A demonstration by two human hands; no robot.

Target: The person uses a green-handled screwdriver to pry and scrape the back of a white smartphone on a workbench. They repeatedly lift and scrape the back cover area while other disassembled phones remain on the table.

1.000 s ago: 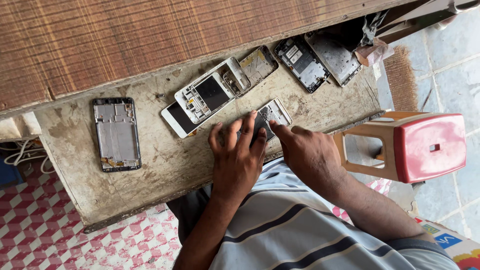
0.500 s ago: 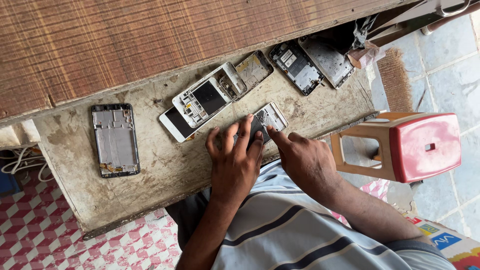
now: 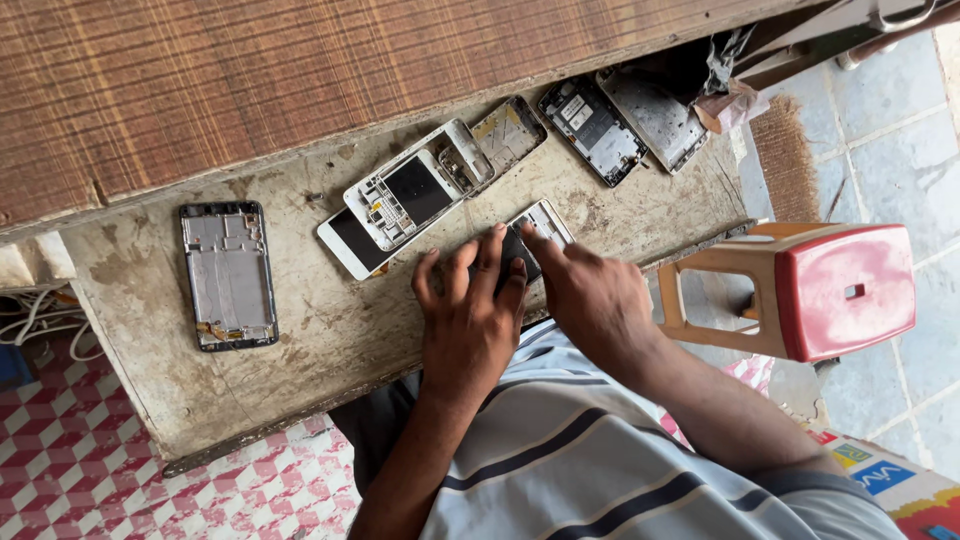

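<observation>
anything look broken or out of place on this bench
Yes: every phone is opened up. A bare frame lies apart at the left, a white phone sits askew with its insides exposed, and both hands press on another.

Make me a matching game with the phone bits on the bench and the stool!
Things:
1. white phone frame
2. dark phone frame
3. phone part
4. stool

Places:
A. alone at the bench's left end
B. on the floor, right of the bench
C. under both hands' fingertips
D. middle of the bench, lying slantwise

Pairs: 1-D, 2-A, 3-C, 4-B
</observation>
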